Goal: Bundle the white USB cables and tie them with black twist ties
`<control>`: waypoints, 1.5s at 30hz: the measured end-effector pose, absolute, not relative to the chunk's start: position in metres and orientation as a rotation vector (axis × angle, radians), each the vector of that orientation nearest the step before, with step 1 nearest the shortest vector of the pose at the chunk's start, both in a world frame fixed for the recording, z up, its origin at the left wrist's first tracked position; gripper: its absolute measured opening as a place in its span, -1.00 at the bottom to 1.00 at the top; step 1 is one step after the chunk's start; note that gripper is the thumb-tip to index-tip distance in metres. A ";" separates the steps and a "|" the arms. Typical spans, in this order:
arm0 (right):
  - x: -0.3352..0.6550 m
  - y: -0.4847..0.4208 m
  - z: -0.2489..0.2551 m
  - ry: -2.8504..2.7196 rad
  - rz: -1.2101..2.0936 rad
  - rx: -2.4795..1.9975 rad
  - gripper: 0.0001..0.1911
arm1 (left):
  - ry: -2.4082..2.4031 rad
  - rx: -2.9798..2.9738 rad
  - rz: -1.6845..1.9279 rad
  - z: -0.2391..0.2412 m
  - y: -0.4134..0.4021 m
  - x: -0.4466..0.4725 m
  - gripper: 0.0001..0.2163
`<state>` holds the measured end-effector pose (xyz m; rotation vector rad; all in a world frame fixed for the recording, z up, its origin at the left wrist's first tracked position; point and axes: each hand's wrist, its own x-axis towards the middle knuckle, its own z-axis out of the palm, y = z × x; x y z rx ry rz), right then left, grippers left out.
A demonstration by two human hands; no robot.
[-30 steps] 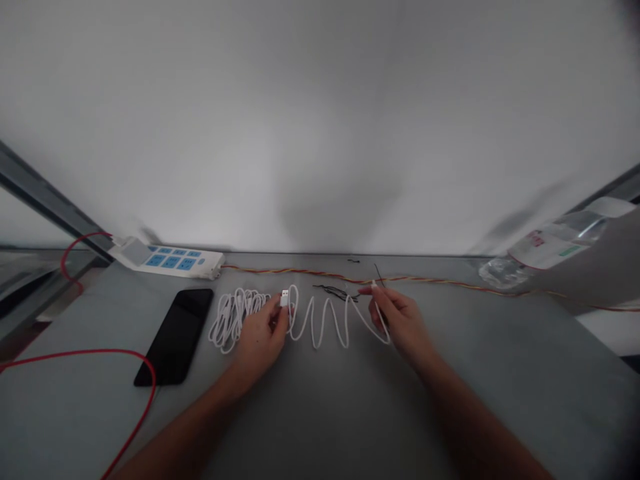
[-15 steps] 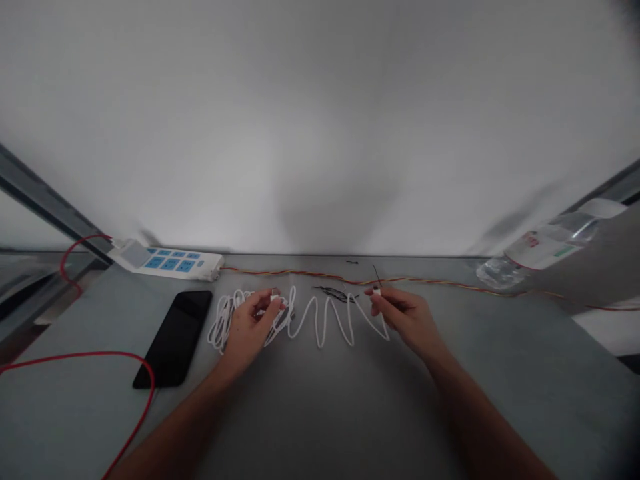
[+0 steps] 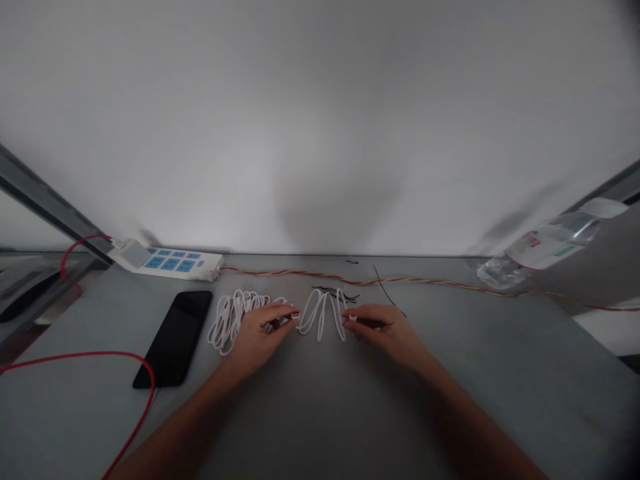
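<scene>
My left hand [image 3: 263,333] pinches one end of a white charging cable [image 3: 321,320] between thumb and fingers. The cable's other end is pinched in my right hand [image 3: 387,332], with a small connector showing at the fingertips. Between the two hands the cable lies in several narrow zigzag loops. Coiled white cables [image 3: 231,320] lie left of and partly behind my left hand. Just behind the loops is a small bunch of black twist ties [image 3: 345,295]. A single black tie [image 3: 384,287] lies behind my right hand.
A black phone [image 3: 175,339] lies at the left, with a red cable [image 3: 145,363] across its lower corner. Along the back are a white power strip [image 3: 207,268] with blue sockets and a twisted red-yellow wire [image 3: 310,273]. A clear bottle [image 3: 543,248] leans at the right.
Both hands have come closer together, the left moving right and the right moving left, lower in view. The white cable's loops between them are squeezed tighter.
</scene>
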<state>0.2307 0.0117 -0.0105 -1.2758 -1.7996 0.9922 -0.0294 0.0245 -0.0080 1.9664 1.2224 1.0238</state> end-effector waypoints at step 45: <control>0.227 0.008 -0.001 -1.911 1.090 -1.163 -0.80 | 1.095 1.991 0.938 0.001 0.019 -0.024 -0.87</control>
